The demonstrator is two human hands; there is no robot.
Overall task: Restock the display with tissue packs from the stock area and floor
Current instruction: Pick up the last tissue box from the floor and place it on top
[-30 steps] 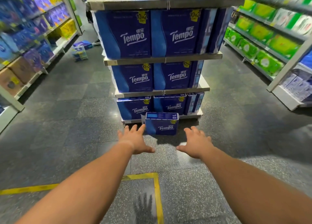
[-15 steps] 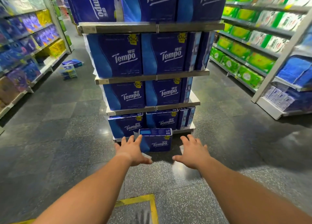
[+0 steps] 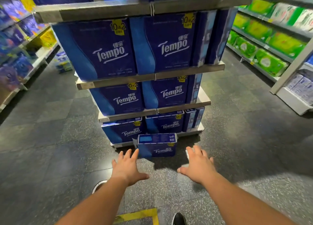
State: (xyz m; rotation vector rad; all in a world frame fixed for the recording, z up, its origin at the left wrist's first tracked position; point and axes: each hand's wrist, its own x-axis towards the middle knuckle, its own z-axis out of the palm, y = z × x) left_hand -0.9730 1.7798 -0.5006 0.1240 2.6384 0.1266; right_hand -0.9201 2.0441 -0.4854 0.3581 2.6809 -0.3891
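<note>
Both grips empty: left hand [image 3: 126, 169] and right hand [image 3: 198, 166] spread, fingers straight and apart, palms down, reaching forward over the floor [image 3: 50, 157]. Tempo tissue pack [image 3: 156, 146] stands on the floor between them, just ahead of the fingertips; left fingertips overlap its left edge in view, contact unclear; right hand just beside, apart. Pack sits against the base of the display shelf [image 3: 184, 104]. Step, judged: reach to pick up the floor pack. Next: close both hands on its sides, lift, find a gap on the shelf.
</note>
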